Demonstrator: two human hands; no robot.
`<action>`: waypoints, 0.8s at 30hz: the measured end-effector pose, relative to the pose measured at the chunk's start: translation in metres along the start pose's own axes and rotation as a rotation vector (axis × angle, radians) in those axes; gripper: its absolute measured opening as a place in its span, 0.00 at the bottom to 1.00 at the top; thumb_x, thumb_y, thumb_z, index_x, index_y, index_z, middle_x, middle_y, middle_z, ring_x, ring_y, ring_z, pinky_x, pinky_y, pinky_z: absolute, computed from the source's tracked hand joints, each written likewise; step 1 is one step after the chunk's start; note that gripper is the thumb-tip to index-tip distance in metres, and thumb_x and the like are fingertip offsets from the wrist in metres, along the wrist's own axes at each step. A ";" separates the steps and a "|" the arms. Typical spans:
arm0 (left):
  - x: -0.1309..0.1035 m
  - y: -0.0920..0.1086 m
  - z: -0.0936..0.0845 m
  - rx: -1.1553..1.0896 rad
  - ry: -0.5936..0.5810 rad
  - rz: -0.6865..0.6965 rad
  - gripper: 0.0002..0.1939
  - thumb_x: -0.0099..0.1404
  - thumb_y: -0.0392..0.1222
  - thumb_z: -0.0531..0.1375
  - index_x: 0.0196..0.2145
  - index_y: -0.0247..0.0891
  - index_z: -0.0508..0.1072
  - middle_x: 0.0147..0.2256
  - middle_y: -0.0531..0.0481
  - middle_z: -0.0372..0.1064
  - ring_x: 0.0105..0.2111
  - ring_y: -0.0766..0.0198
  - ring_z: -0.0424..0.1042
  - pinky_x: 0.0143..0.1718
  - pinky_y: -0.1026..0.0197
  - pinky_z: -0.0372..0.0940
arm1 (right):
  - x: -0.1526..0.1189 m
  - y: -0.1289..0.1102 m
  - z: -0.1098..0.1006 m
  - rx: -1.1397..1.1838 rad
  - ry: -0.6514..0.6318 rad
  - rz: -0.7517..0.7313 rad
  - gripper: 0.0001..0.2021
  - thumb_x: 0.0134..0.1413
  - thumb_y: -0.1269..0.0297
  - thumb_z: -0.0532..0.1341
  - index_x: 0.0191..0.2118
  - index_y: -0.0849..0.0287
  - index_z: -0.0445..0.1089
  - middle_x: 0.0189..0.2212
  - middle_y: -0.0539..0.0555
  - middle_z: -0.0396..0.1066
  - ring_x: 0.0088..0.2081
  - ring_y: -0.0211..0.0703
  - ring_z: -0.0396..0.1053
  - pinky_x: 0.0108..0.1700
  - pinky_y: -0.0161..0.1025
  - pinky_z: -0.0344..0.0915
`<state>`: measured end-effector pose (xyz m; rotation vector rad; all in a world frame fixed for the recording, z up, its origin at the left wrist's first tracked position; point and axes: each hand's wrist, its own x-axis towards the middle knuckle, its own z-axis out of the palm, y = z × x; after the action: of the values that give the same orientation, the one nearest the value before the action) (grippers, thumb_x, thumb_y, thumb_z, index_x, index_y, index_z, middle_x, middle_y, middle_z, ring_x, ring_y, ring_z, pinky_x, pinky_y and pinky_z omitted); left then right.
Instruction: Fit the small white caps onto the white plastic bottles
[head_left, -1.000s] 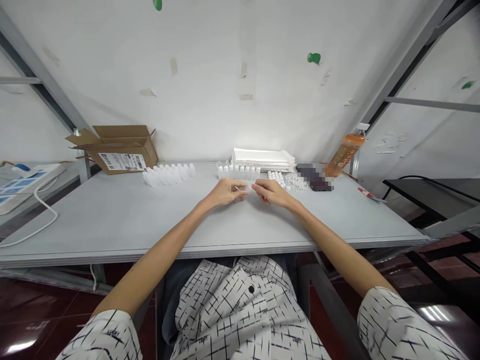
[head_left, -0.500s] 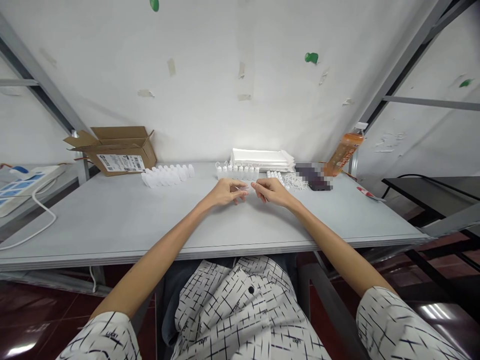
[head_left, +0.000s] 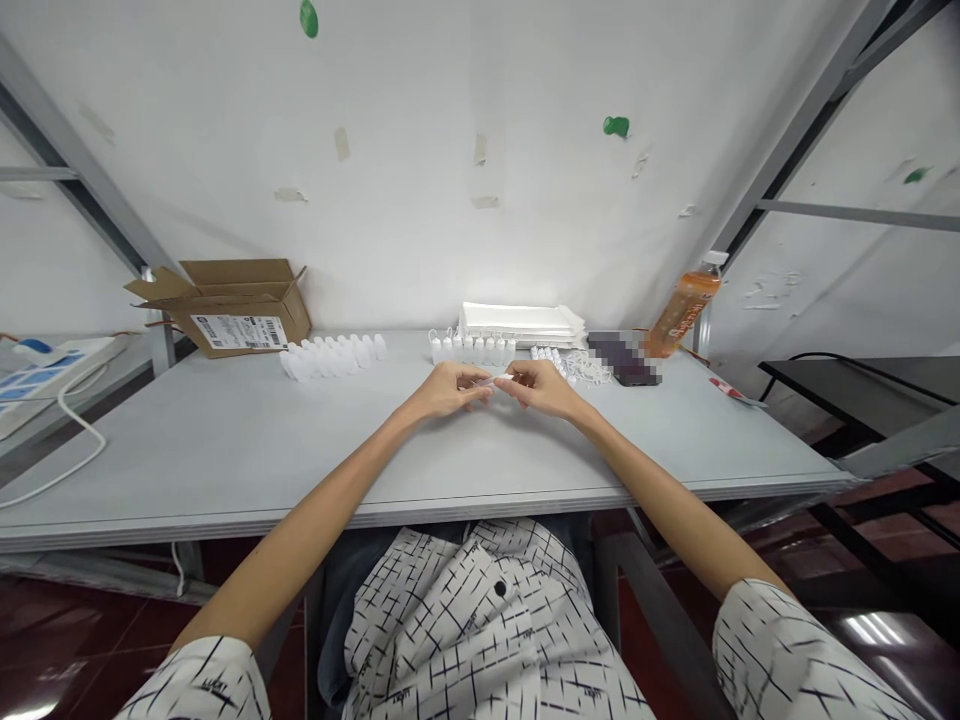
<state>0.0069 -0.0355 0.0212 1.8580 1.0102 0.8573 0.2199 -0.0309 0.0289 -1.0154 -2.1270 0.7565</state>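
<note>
Above the middle of the table, my left hand [head_left: 448, 390] is closed round a small translucent plastic bottle [head_left: 486, 381], mostly covered by the fingers. My right hand [head_left: 546, 388] pinches a small white cap [head_left: 506, 377] at the bottle's end; the fingers hide most of it. Behind the hands stands a row of small white bottles [head_left: 478, 350] with caps, some with a loop on top. Small white caps [head_left: 546, 354] stand grouped beyond my right hand, beside a heap of white loops [head_left: 589, 367]. Several translucent bottles [head_left: 334, 357] without visible caps are lined up at the left.
An open cardboard box [head_left: 240, 300] stands at the back left. Against the wall lies a stack of white trays or sheets [head_left: 521, 322]. A dark phone [head_left: 634, 365], partly blurred, and an orange drink bottle [head_left: 684, 308] are at the right. A power strip [head_left: 52, 375] lies far left.
My hands have come together, and the white cap in my right hand now shows against the bottle in my left. The view has tilted slightly.
</note>
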 end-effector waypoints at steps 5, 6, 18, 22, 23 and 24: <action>0.000 -0.002 -0.001 0.115 0.012 0.070 0.18 0.59 0.51 0.65 0.41 0.34 0.81 0.30 0.50 0.73 0.26 0.68 0.65 0.26 0.66 0.64 | -0.001 0.000 0.000 0.004 -0.049 0.001 0.24 0.59 0.45 0.58 0.21 0.59 0.64 0.13 0.47 0.61 0.19 0.34 0.57 0.27 0.35 0.53; 0.000 -0.003 -0.001 0.127 0.014 0.077 0.18 0.59 0.51 0.65 0.40 0.35 0.81 0.29 0.51 0.73 0.26 0.69 0.64 0.26 0.66 0.63 | -0.001 0.000 0.000 0.012 -0.063 0.007 0.26 0.59 0.44 0.57 0.19 0.59 0.61 0.13 0.47 0.61 0.19 0.34 0.56 0.27 0.35 0.52; 0.001 -0.003 -0.001 0.010 0.000 0.049 0.21 0.58 0.52 0.65 0.43 0.33 0.80 0.34 0.45 0.77 0.35 0.58 0.76 0.31 0.60 0.71 | 0.002 0.006 0.011 -0.202 0.183 -0.136 0.27 0.61 0.40 0.52 0.21 0.57 0.55 0.18 0.47 0.54 0.23 0.35 0.51 0.28 0.37 0.48; 0.000 -0.004 0.002 0.140 0.067 0.114 0.18 0.60 0.50 0.63 0.40 0.34 0.81 0.31 0.46 0.78 0.33 0.59 0.76 0.31 0.62 0.69 | 0.003 0.007 0.011 -0.220 0.144 -0.093 0.29 0.64 0.42 0.48 0.19 0.57 0.47 0.16 0.46 0.46 0.22 0.35 0.45 0.27 0.38 0.44; 0.000 -0.003 0.002 0.143 0.069 0.115 0.18 0.60 0.50 0.63 0.41 0.33 0.81 0.31 0.45 0.78 0.32 0.59 0.76 0.30 0.62 0.68 | 0.003 0.007 0.010 -0.229 0.149 -0.101 0.29 0.64 0.42 0.48 0.19 0.57 0.48 0.16 0.46 0.46 0.22 0.35 0.45 0.27 0.38 0.45; 0.000 -0.002 0.002 0.132 0.062 0.112 0.19 0.60 0.50 0.63 0.42 0.33 0.81 0.31 0.45 0.78 0.32 0.59 0.76 0.30 0.62 0.68 | 0.003 0.008 0.009 -0.236 0.163 -0.121 0.28 0.64 0.42 0.49 0.19 0.57 0.49 0.16 0.47 0.48 0.22 0.35 0.47 0.27 0.38 0.45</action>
<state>0.0084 -0.0356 0.0184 2.0263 1.0307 0.9384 0.2148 -0.0262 0.0183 -1.0198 -2.1465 0.3573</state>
